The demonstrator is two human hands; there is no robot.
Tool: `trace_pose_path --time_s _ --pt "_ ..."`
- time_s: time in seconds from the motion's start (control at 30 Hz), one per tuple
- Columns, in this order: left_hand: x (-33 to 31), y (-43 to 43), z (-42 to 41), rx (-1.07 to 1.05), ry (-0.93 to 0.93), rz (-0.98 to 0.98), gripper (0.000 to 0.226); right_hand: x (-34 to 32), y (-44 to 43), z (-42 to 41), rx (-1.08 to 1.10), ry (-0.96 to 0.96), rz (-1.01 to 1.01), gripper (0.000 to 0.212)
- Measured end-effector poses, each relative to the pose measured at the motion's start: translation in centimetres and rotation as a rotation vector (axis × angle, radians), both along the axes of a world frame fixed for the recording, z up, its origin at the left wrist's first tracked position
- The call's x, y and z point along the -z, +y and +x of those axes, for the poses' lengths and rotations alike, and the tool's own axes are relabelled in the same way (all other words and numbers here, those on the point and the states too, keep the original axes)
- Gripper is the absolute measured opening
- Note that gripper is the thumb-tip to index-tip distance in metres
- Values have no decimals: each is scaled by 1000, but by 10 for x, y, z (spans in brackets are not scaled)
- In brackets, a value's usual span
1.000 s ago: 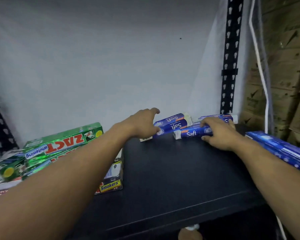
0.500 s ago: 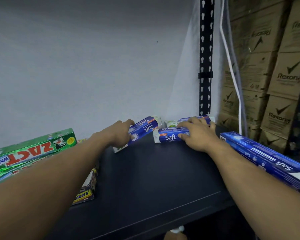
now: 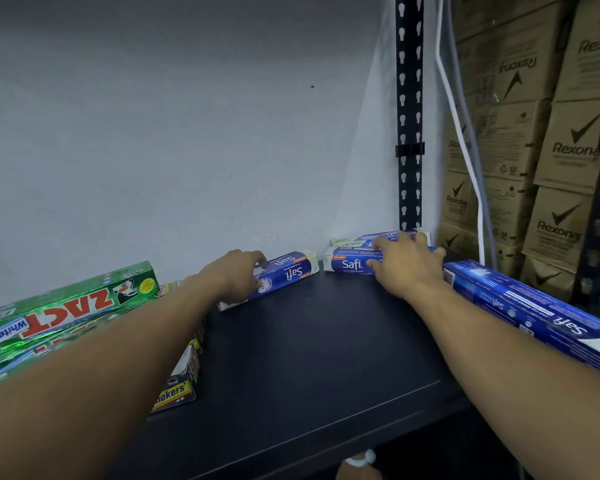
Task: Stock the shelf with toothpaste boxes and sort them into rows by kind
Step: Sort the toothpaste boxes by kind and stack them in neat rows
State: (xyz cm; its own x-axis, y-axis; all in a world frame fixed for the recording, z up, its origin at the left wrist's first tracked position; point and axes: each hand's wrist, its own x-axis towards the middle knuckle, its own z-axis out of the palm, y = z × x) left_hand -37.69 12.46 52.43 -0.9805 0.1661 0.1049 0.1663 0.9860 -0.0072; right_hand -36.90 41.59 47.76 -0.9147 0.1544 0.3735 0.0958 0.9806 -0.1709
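Four blue Safi boxes on the dark shelf (image 3: 309,341) by my count: one slanted blue box (image 3: 286,271) mid-back, two back-corner boxes (image 3: 347,264) lying one behind the other by the wall (image 3: 187,133), and one long blue box (image 3: 534,311) along the right edge. The left hand (image 3: 236,277) has its fingers curled over the slanted one's near end, gripping it. The right hand (image 3: 407,266) lies spread across the tops of both corner boxes, fingers fairly straight. At least two green Zact boxes (image 3: 66,306) are stacked far left, plus one Smokers' box (image 3: 175,393) beside them.
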Motion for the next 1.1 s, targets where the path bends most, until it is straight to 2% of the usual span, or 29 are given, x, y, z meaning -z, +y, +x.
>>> trace_pose_path --time_s 0.33,0.4,0.5,0.63,0.73,0.83,0.9,0.93,1.03,1.1 --pt "-10 -3 9 35 -77 -4 52 0 -13 -2 123 18 65 46" --pt "-16 -3 10 32 -85 -11 54 -1 -18 -2 44 126 97 46" --pt "-25 0 13 -5 -98 78 51 -7 -36 -1 -238 276 75 42" --pt "-41 7 19 -101 -161 574 19 -21 -71 -10 -475 181 -324 27" --pt "-52 7 23 -198 -260 928 23 -32 -93 -24 -500 246 -572 15" --pt "-56 6 23 -195 -319 1220 30 -33 -111 -32 -499 223 -911 16" --pt "-60 5 26 -157 -331 1334 29 -27 -122 -35 -532 80 -1228 26" --pt "-62 4 26 -132 -339 1363 28 -24 -124 -37 -544 18 -1312 33" --pt "-67 0 26 -105 -388 1335 28 -25 -115 -42 -575 85 -1322 55" --pt "-70 -3 23 -144 -441 1329 31 -27 -97 -43 -662 173 -1243 78"
